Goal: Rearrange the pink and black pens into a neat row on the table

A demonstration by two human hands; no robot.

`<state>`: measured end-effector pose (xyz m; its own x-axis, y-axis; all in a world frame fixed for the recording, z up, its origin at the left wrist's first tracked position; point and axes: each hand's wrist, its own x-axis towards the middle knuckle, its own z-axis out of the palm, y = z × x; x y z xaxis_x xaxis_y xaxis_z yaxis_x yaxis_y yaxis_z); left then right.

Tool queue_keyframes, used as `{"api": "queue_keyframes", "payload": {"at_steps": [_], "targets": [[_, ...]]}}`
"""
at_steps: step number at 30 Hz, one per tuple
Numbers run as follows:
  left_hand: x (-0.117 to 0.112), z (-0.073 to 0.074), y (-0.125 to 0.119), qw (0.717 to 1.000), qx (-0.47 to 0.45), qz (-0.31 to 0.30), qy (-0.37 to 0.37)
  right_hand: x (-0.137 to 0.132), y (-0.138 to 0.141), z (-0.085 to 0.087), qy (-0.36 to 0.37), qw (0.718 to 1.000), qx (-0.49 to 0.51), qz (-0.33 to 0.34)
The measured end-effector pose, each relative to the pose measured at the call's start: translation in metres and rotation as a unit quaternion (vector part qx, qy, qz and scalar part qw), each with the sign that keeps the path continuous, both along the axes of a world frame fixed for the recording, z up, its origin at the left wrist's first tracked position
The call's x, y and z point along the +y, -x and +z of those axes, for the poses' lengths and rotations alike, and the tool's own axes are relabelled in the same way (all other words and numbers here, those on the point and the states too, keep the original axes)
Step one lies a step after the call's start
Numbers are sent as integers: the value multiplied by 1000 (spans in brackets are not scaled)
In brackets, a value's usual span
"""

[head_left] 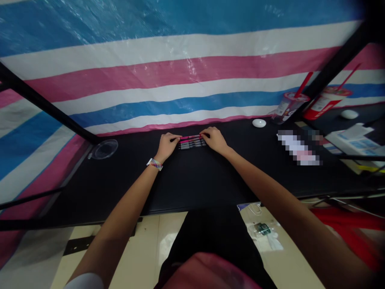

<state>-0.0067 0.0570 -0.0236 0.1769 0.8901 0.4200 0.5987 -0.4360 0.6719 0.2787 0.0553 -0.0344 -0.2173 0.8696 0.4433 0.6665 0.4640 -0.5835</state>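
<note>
A row of several pens (192,142), pink ones at the back and dark ones in front, lies side by side at the far edge of the black table (186,180). My left hand (167,145) curls its fingers over the left ends of the pens. Over the right ends rests my right hand (213,139), fingers bent and pressing on them. A bright woven band is on my left wrist.
A clear plastic lid (104,149) lies at the table's far left. A white round object (259,123) and two drink cups with red straws (288,106) stand far right, with papers (355,140) beyond. A striped tarpaulin backs the table.
</note>
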Motion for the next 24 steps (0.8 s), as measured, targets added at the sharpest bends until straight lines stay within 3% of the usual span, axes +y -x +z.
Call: {"api": "queue_keyframes", "payload": {"at_steps": [11, 16, 20, 24], "targets": [[0, 1, 0, 1000, -10, 5, 24, -1, 6, 2, 23, 999, 31, -33], [0, -1, 4, 998, -35, 42, 7, -1, 5, 4, 30, 996, 76, -33], [2, -3, 4, 986, -147, 82, 15, -1, 7, 4, 44, 984, 162, -63], [1, -7, -9, 952, -287, 78, 70, 1, 18, 3, 71, 943, 316, -80]]}}
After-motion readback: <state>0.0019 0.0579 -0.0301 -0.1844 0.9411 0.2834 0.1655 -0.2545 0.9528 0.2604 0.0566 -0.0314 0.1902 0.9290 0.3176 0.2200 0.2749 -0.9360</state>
